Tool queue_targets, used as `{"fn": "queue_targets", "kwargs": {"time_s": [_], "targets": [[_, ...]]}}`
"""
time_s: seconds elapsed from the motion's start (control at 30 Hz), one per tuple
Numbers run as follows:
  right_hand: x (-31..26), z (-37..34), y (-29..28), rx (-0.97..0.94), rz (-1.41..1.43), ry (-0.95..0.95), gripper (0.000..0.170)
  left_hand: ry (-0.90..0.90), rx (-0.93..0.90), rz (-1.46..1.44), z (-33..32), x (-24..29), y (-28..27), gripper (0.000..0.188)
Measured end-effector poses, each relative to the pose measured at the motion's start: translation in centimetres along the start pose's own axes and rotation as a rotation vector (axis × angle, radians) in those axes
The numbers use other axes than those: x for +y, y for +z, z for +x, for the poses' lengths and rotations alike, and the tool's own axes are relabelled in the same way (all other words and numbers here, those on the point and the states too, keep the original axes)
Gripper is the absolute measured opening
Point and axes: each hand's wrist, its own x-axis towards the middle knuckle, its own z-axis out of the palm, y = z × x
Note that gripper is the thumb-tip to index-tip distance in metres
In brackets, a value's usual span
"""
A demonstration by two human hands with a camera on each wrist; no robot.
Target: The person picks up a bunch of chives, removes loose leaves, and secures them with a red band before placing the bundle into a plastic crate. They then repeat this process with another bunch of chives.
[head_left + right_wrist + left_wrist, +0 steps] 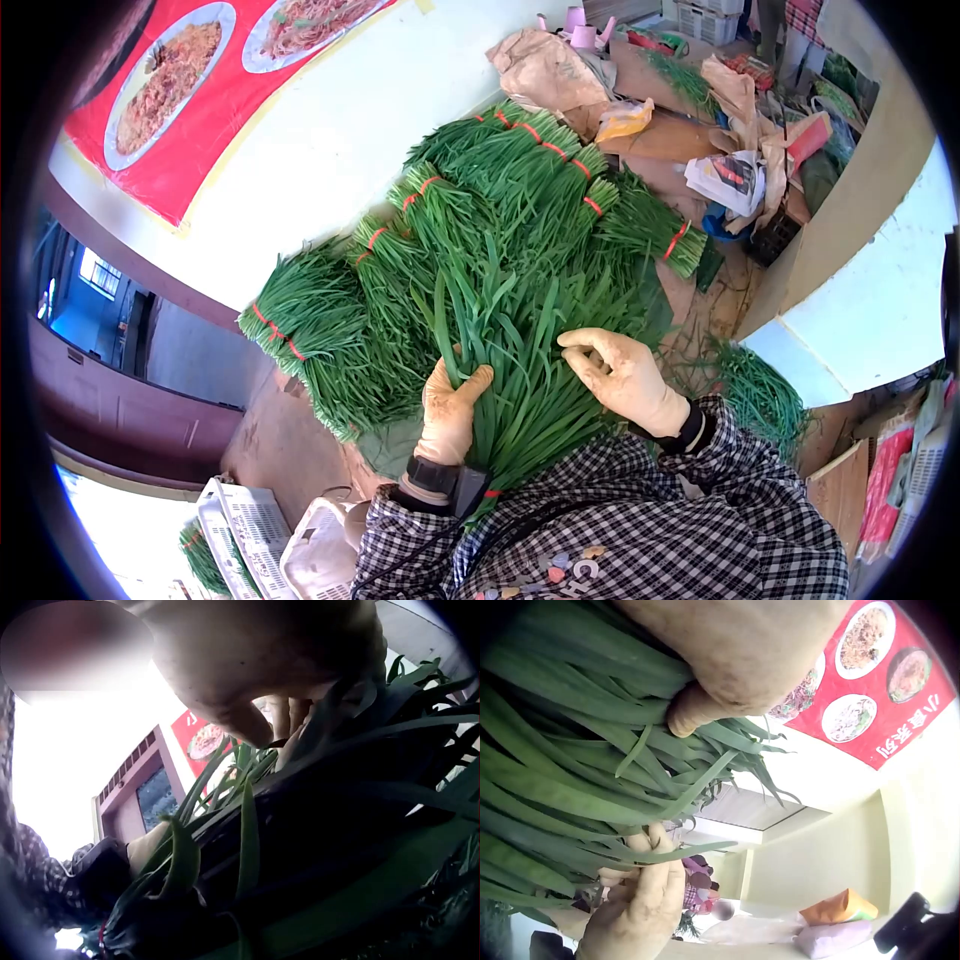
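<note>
A loose bunch of long, flat green garlic chives (pixel 530 415) lies against the person's checked clothing, leaf tips pointing away. A red band (pixel 490 493) circles its near end. The left hand (pixel 450 405) grips the bunch's left side, thumb laid across the leaves. On the right side, the right hand (pixel 630 378) has curled fingers, with thumb and index finger pinching at a leaf. In the left wrist view, the right hand (pixel 641 904) is below the leaves, its fingertips at one leaf. The right wrist view shows the thumb (pixel 251 724) close to the fingers, above dark, shaded leaves.
Banded chive bundles (pixel 500 200) are piled just beyond the hands, against a white wall. Loose green trimmings (pixel 765 400) lie at the right. Paper sacks (pixel 550 70) and packaging clutter the back right. White plastic crates (pixel 245 530) stand at the lower left.
</note>
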Motion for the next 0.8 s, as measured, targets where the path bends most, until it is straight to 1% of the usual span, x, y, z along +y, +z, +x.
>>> {"fn": "queue_targets", "kwargs": {"time_s": [0.03, 0.07, 0.13, 0.17, 0.23, 0.37, 0.43, 0.47, 0.53, 0.57, 0.6, 0.67, 0.7, 0.73, 0.8], "targets": [[1.7, 0.2, 0.7, 0.036, -0.003, -0.076, 0.033, 0.004, -0.002, 0.011, 0.1, 0.0, 0.0, 0.029], [1.0, 0.5, 0.4, 0.038, -0.005, -0.074, 0.033, 0.003, -0.006, 0.01, 0.1, 0.0, 0.1, 0.029], [-1.3, 1.4, -0.4, -0.059, -0.105, 0.1, 0.021, -0.007, -0.002, 0.015, 0.2, 0.0, 0.2, 0.03], [-1.3, 1.7, -0.4, -0.061, -0.107, 0.097, 0.021, -0.004, -0.001, 0.012, 0.2, -0.1, 0.1, 0.03], [-1.3, 2.2, -0.3, -0.14, -0.081, 0.196, 0.022, 0.004, -0.006, 0.02, 0.3, -0.4, 0.0, 0.031], [1.3, 2.0, 0.8, -0.19, -0.03, 0.145, 0.023, 0.012, -0.023, 0.063, 0.2, -0.5, 0.3, 0.034], [2.4, 1.7, 1.0, -0.131, -0.019, 0.037, 0.02, 0.021, -0.019, 0.078, 0.3, -0.9, 0.1, 0.035], [2.0, 1.8, 0.6, -0.134, -0.021, 0.035, 0.02, 0.027, -0.017, 0.093, 0.4, -1.0, 0.1, 0.035], [0.7, 2.0, -0.5, -0.144, -0.655, -0.374, 0.015, 0.036, -0.013, 0.091, 0.3, -1.1, 0.3, 0.036], [1.1, 1.7, -0.1, -0.193, -0.641, -0.294, 0.011, 0.056, -0.018, 0.171, 0.3, -1.0, 0.4, 0.036], [1.3, 1.3, 0.1, -0.198, -0.643, -0.3, 0.011, 0.076, -0.021, 0.252, 0.2, -1.1, 0.5, 0.037], [1.2, 0.9, 0.1, -0.016, -0.371, -0.126, 0.012, 0.121, -0.032, 0.251, 0.3, -2.0, 0.4, 0.038], [1.3, 1.1, 0.4, 0.056, -0.134, 0.059, 0.017, 0.155, -0.007, 0.259, 0.1, -2.4, 0.6, 0.035], [1.2, 1.3, -0.2, 0.051, -0.137, 0.054, 0.017, 0.187, 0.018, 0.267, 0.0, -2.6, 0.7, 0.033], [-0.5, 2.1, -1.8, 0.013, 0.464, 0.499, 0.028, 0.175, 0.023, 0.257, -0.2, -2.6, 0.7, 0.034]]}}
